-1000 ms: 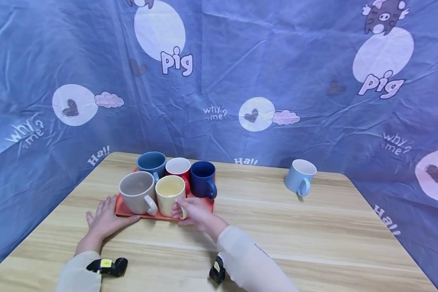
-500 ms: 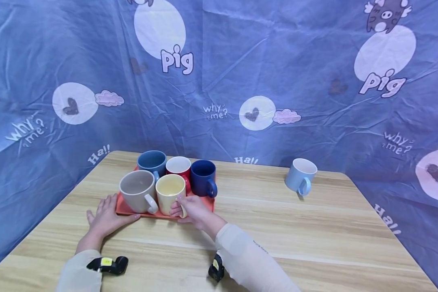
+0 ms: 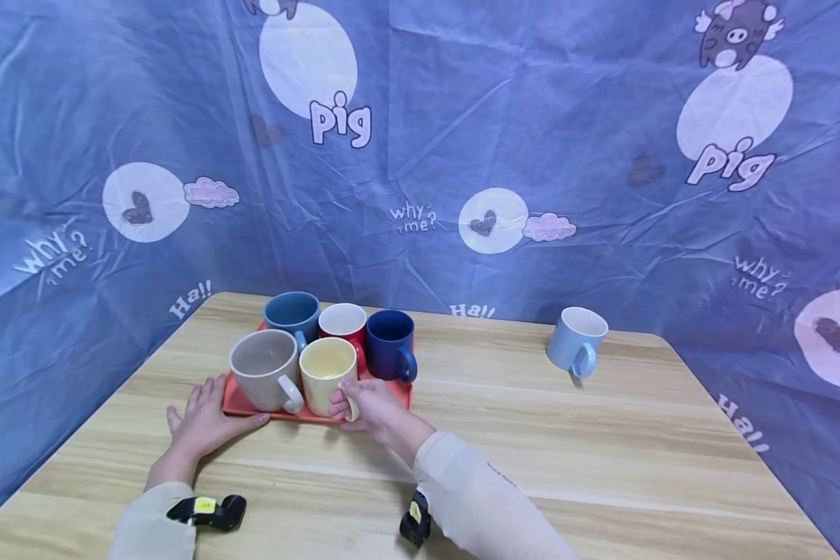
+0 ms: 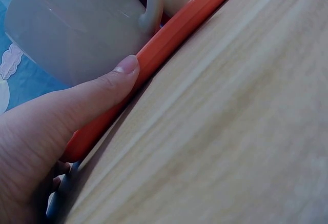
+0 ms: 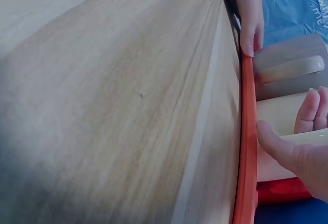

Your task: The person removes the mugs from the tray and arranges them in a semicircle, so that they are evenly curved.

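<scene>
An orange-red tray [image 3: 385, 386] on the left half of the table bears several mugs. At its front stands a pale yellow mug [image 3: 318, 389], whose handle my right hand [image 3: 374, 406] pinches between thumb and fingers. Left of that is a large grey mug [image 3: 255, 381], its handle turned toward the yellow one. My left hand [image 3: 203, 424] lies spread at the tray's front left corner, with its thumb [image 4: 105, 88] against the front rim and the other fingers along the left side. Behind stand a teal mug [image 3: 280, 315], a red mug [image 3: 342, 330] and a dark blue mug [image 3: 383, 346].
A light blue mug [image 3: 567, 346] stands alone at the back right of the wooden table [image 3: 602, 459]. A printed blue cloth [image 3: 420, 155] hangs behind and at both sides. Black wrist cameras [image 3: 217, 513] sit on both sleeves.
</scene>
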The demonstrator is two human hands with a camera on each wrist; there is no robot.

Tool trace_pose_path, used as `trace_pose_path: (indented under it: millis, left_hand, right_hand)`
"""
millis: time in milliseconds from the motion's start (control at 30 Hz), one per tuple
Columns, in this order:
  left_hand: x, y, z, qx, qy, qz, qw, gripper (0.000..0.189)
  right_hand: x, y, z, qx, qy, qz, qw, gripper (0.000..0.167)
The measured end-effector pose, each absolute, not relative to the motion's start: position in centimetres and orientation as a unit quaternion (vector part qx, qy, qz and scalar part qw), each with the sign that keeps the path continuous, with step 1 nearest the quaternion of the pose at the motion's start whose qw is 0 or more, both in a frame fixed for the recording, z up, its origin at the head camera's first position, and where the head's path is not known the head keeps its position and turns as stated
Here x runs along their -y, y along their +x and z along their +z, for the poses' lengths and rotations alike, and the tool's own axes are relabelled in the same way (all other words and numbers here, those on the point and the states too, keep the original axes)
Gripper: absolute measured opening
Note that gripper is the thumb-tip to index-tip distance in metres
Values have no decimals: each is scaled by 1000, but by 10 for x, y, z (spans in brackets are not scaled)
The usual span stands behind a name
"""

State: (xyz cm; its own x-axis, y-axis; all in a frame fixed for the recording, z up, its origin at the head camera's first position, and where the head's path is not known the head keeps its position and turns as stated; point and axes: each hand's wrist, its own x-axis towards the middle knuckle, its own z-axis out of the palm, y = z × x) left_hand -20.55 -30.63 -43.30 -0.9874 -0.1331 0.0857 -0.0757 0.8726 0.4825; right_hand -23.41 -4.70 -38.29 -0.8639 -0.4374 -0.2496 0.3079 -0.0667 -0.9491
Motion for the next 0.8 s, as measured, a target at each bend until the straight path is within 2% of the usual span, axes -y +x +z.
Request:
trace_pose_path:
  millis: [533,800]
  left_hand:
    - [306,-203,-433,965,59,-248,56,118]
    - [306,-203,-433,963,61,-257,58,118]
  right_hand:
    - [47,-226,-381,-608,-56,-756,236,26]
    - [35,-222,-372,-601,-75,-756,246,25]
